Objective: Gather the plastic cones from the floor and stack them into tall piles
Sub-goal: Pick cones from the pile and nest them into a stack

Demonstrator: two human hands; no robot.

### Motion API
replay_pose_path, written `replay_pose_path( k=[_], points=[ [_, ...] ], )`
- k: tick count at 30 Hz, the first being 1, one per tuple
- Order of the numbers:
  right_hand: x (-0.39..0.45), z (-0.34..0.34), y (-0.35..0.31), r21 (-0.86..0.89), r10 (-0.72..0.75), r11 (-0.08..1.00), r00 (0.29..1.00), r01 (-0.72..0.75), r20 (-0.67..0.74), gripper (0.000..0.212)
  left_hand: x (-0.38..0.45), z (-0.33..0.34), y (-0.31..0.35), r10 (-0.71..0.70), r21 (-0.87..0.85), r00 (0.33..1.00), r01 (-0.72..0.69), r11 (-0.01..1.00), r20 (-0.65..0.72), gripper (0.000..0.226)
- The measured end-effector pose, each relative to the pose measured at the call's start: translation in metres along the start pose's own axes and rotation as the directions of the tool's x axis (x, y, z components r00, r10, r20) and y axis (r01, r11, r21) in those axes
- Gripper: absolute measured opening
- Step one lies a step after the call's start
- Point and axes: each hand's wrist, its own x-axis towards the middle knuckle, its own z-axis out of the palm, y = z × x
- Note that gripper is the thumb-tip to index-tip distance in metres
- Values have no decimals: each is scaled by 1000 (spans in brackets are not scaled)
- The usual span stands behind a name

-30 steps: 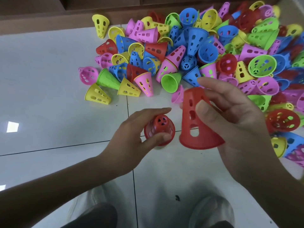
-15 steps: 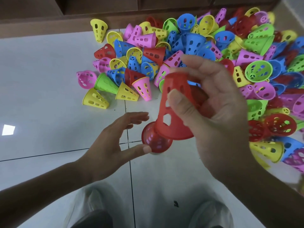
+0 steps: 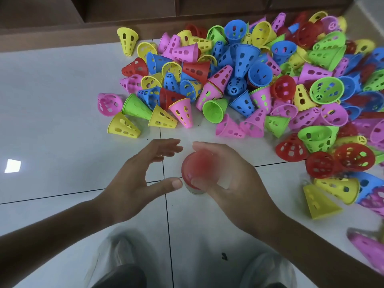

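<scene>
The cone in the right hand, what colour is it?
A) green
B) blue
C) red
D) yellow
C: the right hand is wrapped around a blurry red cone just above the white floor, while the left hand beside it is open and holds nothing.

From where I stand, nothing here can be read: no words, labels, brand marks or numbers show on the plastic cones [image 3: 245, 65] or on the floor [image 3: 52, 100].
</scene>
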Motion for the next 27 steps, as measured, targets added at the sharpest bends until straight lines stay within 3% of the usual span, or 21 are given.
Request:
replay_pose_path(
  k=[4, 8, 18, 23, 27],
  points=[
    [5, 3, 12, -125, 23, 992, 998, -16, 53, 66, 1, -3, -7, -7, 8, 1000, 7, 1000, -25, 66],
    [7, 6, 21, -160, 27, 987, 997, -15, 77, 62, 4, -6, -16, -16, 25, 999, 18, 1000, -47, 66],
    [26, 2, 34, -145, -67, 987, 998, 65, -12, 61, 40, -17, -34, 18, 112, 990, -2, 994, -143, 48],
    [20, -8, 40, -61, -60, 996, 998, 61, 23, 53, 64, -27, -63, 24, 257, 989, 14, 966, -144, 46],
    [23, -19, 57, -156, -77, 985, 997, 71, -31, 55, 74, -33, -88, 103, 515, 985, -18, 857, -136, 45]
  ],
)
